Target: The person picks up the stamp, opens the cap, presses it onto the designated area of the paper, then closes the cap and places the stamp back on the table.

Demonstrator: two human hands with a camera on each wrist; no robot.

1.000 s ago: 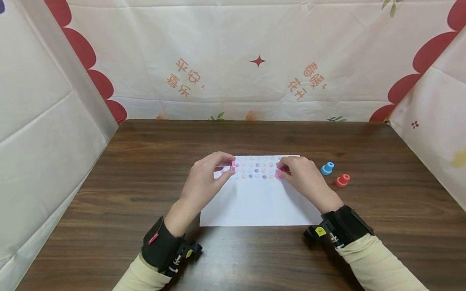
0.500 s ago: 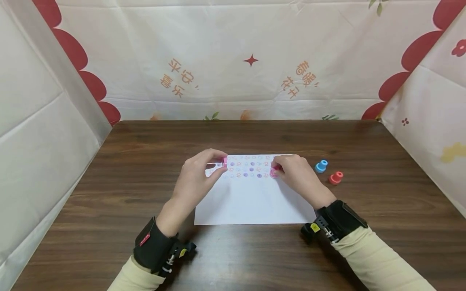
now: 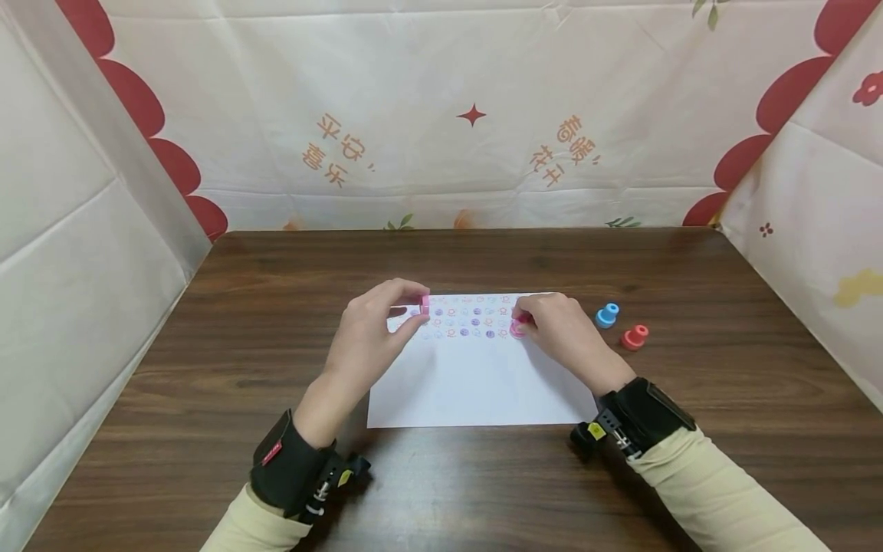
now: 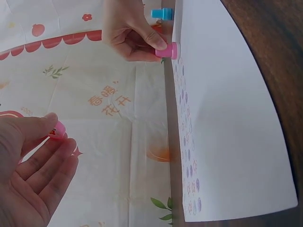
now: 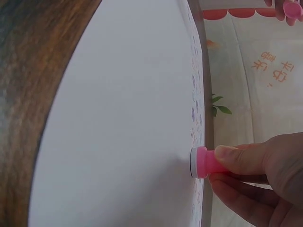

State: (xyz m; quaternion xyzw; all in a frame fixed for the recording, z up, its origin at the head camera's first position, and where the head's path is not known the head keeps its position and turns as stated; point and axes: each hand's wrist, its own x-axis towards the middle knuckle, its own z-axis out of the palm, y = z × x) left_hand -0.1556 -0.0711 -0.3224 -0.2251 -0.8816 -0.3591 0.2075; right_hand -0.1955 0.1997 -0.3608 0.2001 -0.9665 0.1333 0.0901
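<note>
A white sheet of paper (image 3: 469,391) lies on the table, with rows of small blue, red and purple prints (image 3: 476,323) along its far part. My right hand (image 3: 562,330) pinches a pink stamp (image 5: 208,162) by its handle at the right end of the nearest row. Its stamping face is turned to the paper; whether it touches I cannot tell. Between thumb and fingers, my left hand (image 3: 366,333) holds a small pink cap (image 4: 58,130) above the paper's far left corner.
To the right of the sheet, a blue stamp (image 3: 607,315) and a red stamp (image 3: 635,337) stand on the brown wooden table (image 3: 297,284). A printed white cloth (image 3: 414,169) hangs behind the table and along both sides.
The whole head view has shifted, so the scene sits slightly further left. Against the paper, both hands, the pink stamp and the cap keep nearly the same places.
</note>
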